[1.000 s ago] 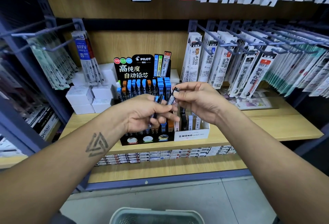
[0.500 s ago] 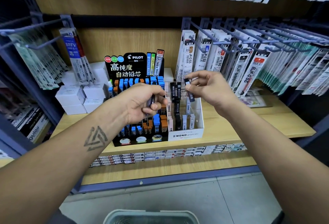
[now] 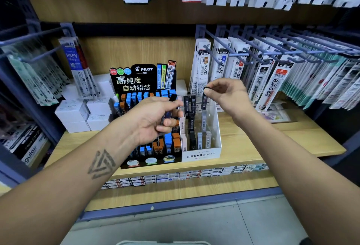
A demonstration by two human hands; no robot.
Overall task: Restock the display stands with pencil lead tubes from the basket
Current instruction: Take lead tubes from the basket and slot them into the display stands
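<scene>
While our right hand (image 3: 227,95) pinches a black tube (image 3: 204,99) above the white stand (image 3: 200,155) near the shelf's front edge, our left hand (image 3: 153,120) grips spare tubes (image 3: 169,108); next comes lowering it into a slot.

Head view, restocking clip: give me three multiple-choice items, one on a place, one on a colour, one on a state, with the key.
1. Where is the white MONO stand?
A. right of the black PILOT stand
B. on the floor
C. hung from a hook

2. What colour is the tube in the right hand?
A. orange
B. black
C. green

3. What is the left hand doing?
A. hanging empty
B. lying flat on the shelf
C. gripping tubes

Key: 1 A, the two stands sit side by side on the shelf. 2 B, a dark tube hangs from the fingertips over the white stand. 3 C, its fingers curl round dark tubes.
</scene>
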